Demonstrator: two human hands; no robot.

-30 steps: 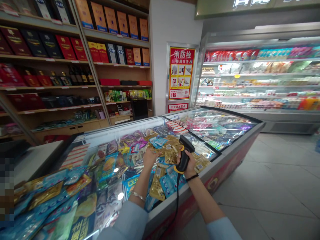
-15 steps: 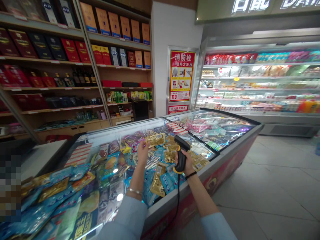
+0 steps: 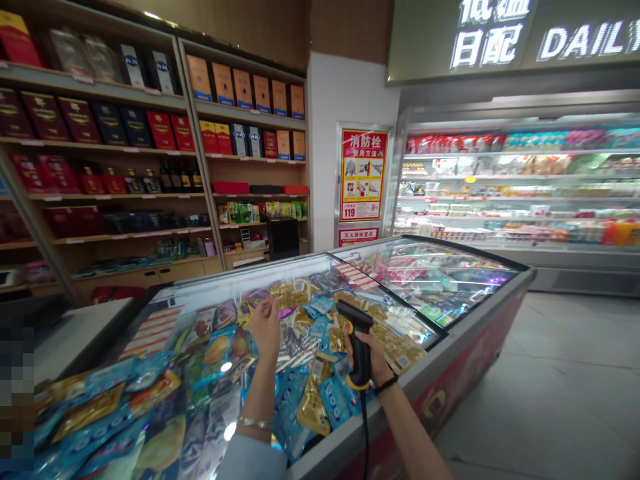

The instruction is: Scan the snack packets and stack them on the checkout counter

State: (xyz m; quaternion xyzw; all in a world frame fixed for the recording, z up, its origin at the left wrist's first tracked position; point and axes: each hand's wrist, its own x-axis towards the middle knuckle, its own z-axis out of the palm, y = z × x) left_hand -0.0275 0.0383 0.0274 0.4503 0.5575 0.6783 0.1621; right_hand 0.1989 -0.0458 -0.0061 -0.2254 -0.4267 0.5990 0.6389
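My left hand (image 3: 265,326) is raised over the open chest freezer (image 3: 450,347), its fingers pinched on a gold foil packet (image 3: 291,293) held flat above the heap. My right hand (image 3: 373,356) grips a black barcode scanner with a yellow band (image 3: 357,345), whose head points toward the gold packet. The scanner's cable hangs down past the freezer's front rim. Below both hands lie several loose blue and gold snack packets (image 3: 320,393).
The freezer holds piled packets on the left (image 3: 125,400) and a shut glass lid on the right (image 3: 425,273). Wooden shelves with boxed goods (image 3: 150,133) stand behind. A chilled wall cabinet (image 3: 525,187) lines the right; tiled floor (image 3: 550,387) lies beside the freezer.
My left hand lifted a gold packet out of the heap and raised it. The scanner hand drew slightly back and left. The camera tilted upward.
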